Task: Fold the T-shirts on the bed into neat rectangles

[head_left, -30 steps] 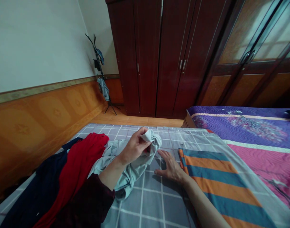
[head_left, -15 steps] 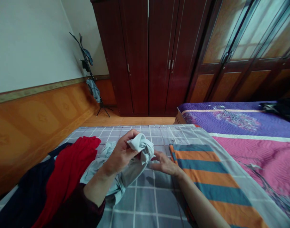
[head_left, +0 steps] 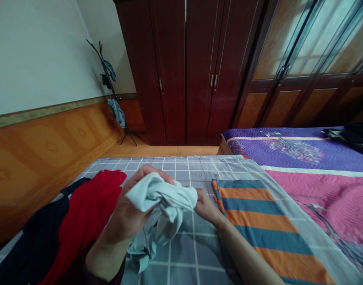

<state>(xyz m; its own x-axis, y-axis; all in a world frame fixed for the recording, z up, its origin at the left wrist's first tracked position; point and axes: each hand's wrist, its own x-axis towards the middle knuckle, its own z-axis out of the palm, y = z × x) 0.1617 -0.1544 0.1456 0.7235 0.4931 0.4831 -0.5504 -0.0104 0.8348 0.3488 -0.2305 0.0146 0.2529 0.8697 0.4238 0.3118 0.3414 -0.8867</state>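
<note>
Spread between both hands now, the pale cloth (head_left: 166,198) has widened from the tight twist of half a second ago. Its top is off the bed (head_left: 205,253), while its loose folds hang down over the grey checked sheet. The left hand (head_left: 124,209) grips the bunched left end, thumb and fingers partly under the folds; the right hand (head_left: 206,206) is closed on the right edge, fingertips hidden by the fabric.

Just left of the left hand lies the red cloth (head_left: 89,209), partly covered by that arm, with the navy cloth (head_left: 41,233) beside it, further left. On the right, the striped cloth (head_left: 258,217) lies flat, the right forearm crossing its near left edge. Beyond it is a second bed (head_left: 288,146), with something black (head_left: 356,136) on top. Past the foot of the bed stand a coat stand (head_left: 108,81) and the wardrobe (head_left: 181,79).

Compared with a second ago, when the right hand was spread and apart from the pale cloth, it now holds it; the red, navy and striped cloths lie as before.
</note>
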